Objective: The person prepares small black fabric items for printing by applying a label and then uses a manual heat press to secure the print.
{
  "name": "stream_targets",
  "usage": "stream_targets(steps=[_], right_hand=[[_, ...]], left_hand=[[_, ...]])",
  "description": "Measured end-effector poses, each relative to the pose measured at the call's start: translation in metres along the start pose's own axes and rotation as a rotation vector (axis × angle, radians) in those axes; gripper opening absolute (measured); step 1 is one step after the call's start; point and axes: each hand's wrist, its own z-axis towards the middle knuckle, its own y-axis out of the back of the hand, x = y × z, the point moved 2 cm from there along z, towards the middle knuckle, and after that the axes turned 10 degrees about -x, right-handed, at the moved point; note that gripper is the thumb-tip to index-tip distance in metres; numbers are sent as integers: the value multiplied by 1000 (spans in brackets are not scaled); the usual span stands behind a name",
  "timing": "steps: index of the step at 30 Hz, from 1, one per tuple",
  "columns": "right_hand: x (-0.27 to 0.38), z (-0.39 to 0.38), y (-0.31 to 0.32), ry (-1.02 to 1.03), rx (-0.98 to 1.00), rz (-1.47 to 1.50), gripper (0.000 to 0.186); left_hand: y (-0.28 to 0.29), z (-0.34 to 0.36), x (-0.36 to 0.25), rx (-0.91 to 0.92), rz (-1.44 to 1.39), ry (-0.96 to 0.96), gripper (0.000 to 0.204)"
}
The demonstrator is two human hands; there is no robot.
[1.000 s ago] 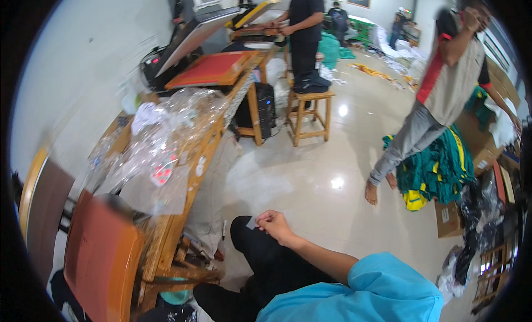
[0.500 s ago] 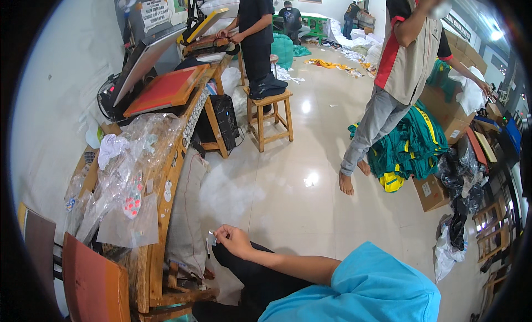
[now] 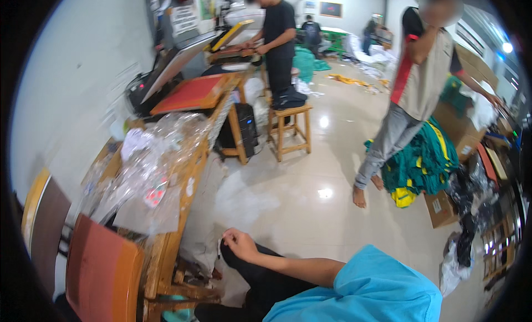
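My right hand [image 3: 239, 244] rests at my dark-clad left of centre knee, fingers pinched; what it holds is too blurred to make out. My forearm reaches from the blue sleeve [image 3: 371, 277]. My left hand is not in view. Beside me on the left stands a wooden bench [image 3: 169, 250] piled with crumpled clear plastic [image 3: 166, 133] and a pale sheet [image 3: 149, 216]. A red padded board [image 3: 97, 264] with an orange edge stands at its near end.
A co-worker [image 3: 280, 39] works at heat presses [image 3: 188, 92] beside a wooden stool [image 3: 291, 111]. A barefoot person [image 3: 415, 83] stands right, by green-yellow garments [image 3: 421, 161], boxes [image 3: 440, 208] and black bags [image 3: 465, 194]. Further people are at the back.
The view has swung back and forth slightly. A small grey piece seen earlier in my right fingers is now hard to make out. The standing person's hand stays near the face.
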Motion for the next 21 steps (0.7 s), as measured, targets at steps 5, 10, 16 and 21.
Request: stream_targets(steps=[5, 10, 16, 21], right_hand=[[82, -42, -15, 328, 106, 288, 7], [240, -46, -1, 954, 153, 535, 5], [444, -60, -21, 1506, 116, 615, 24], [583, -50, -92, 1940, -117, 403, 57]], left_hand=[[-7, 10, -2, 7, -62, -166, 84], [-11, 10, 7, 98, -371, -23, 90], [-3, 7, 7, 59, -469, 78, 94], [-10, 14, 6, 90, -448, 34, 96]])
